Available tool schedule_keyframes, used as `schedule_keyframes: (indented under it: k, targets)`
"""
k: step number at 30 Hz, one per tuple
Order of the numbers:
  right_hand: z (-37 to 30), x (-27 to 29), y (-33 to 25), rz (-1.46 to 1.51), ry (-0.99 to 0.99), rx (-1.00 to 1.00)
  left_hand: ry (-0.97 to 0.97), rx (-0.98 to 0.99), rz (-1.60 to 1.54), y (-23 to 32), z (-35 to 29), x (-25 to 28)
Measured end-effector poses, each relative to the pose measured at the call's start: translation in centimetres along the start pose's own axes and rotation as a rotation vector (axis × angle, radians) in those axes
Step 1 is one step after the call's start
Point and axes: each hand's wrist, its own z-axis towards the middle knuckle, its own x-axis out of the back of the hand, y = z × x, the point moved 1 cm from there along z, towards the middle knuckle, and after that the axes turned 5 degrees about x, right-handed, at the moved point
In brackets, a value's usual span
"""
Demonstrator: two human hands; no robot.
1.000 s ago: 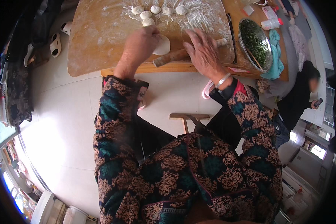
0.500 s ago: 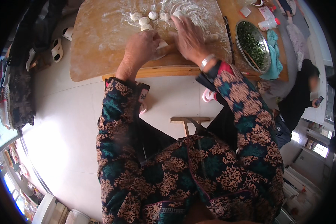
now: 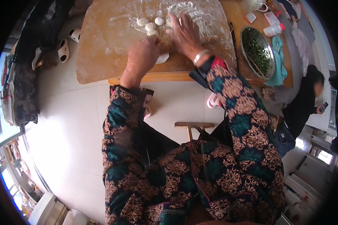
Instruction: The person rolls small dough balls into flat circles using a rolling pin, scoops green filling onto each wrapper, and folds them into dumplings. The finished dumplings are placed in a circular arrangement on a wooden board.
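On the floured wooden board, my left hand (image 3: 142, 54) is closed at the edge of a flattened round of dough (image 3: 163, 58); its fingertips are mostly hidden. My right hand (image 3: 186, 36) lies palm down with its fingers stretched out and spread, just right of the left one. Between the hands, a short brown stretch of what looks like a rolling pin (image 3: 166, 45) shows, and the rest is hidden under the right palm. Several pale dough balls, among them one small ball (image 3: 159, 21), sit beyond my hands. The nearest ball (image 3: 153, 33) is beside my left fingers.
The board (image 3: 101, 48) carries loose flour. To its right stand a metal bowl of chopped greens (image 3: 255, 52) with a stick in it, a teal cloth (image 3: 278, 63) and a red-capped bottle (image 3: 274, 29). A person in black (image 3: 302, 101) holds a phone at far right.
My right hand has moved left toward my left hand, its fingers now spread and stretched forward over the flour. The whole view has shifted slightly.
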Motion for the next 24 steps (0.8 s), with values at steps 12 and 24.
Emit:
schedule_keyframes:
  k: [12,24]
  targets:
    - [-8.5,6.0,-1.6,0.076,-0.179,-0.002,0.264,-0.15,0.19,-0.7,1.1,-0.2]
    - [-9.9,7.5,0.6,0.05,-0.209,-0.051,0.231,-0.37,0.241,-0.4,1.2,-0.5]
